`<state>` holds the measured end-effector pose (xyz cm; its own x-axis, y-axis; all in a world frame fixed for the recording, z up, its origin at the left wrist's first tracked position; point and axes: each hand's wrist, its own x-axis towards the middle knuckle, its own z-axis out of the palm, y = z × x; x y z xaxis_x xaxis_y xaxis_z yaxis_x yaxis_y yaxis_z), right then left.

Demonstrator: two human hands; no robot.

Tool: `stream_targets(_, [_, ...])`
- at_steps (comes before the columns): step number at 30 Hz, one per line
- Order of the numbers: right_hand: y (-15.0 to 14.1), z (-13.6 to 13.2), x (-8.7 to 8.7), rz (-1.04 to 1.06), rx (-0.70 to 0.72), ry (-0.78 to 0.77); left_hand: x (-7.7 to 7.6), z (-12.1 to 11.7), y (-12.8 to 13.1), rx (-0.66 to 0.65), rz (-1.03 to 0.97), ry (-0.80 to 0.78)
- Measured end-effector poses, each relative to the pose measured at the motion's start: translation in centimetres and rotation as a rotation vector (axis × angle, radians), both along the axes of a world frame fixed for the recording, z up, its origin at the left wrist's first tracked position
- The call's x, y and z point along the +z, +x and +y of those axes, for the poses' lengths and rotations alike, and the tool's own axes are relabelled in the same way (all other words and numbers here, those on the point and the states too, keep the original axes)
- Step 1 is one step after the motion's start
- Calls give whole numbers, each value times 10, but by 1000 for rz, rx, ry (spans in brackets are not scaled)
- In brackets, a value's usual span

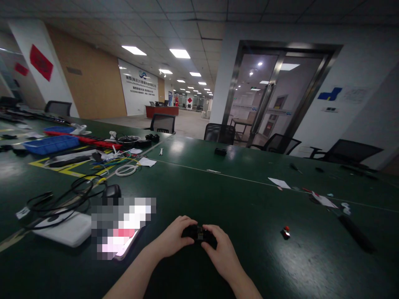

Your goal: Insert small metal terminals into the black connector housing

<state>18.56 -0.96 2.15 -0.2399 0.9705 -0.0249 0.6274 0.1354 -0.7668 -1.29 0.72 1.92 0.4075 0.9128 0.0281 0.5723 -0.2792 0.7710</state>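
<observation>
A small black device (200, 234) with a lighter, metallic-looking piece at its middle is held just above the green table, between both hands. My left hand (173, 237) grips its left end, thumb below and fingers above. On the opposite end, my right hand (220, 246) pinches it the same way. The fingers cover both ends, so its exact kind cannot be made out. To the left lies a phone (123, 254), its lit screen mostly pixelated. A small orange-and-black item (286, 233) sits off to the right.
A white box-shaped device (67, 230) with black cable (67, 195) lies at left. Behind it are blue trays (52, 143), wires and a white cable coil (126, 170). A black handle-like object (355, 233) and papers (279, 182) lie right. Chairs (220, 133) line the far edge.
</observation>
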Motion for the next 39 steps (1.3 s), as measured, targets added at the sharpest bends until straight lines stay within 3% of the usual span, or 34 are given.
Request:
stream_targets(5, [0, 1, -3, -11, 15, 64, 3, -1, 3, 12, 0, 7])
stream_targets(9, [-1, 1, -1, -41, 10, 31, 6, -2, 4, 2, -8, -20])
stream_targets(20, [-4, -5, 8, -56, -7, 21, -1, -2, 1, 13, -8, 13])
stream_targets(39, [-5, -3, 1, -35, 22, 89, 3, -3, 1, -1, 4, 34])
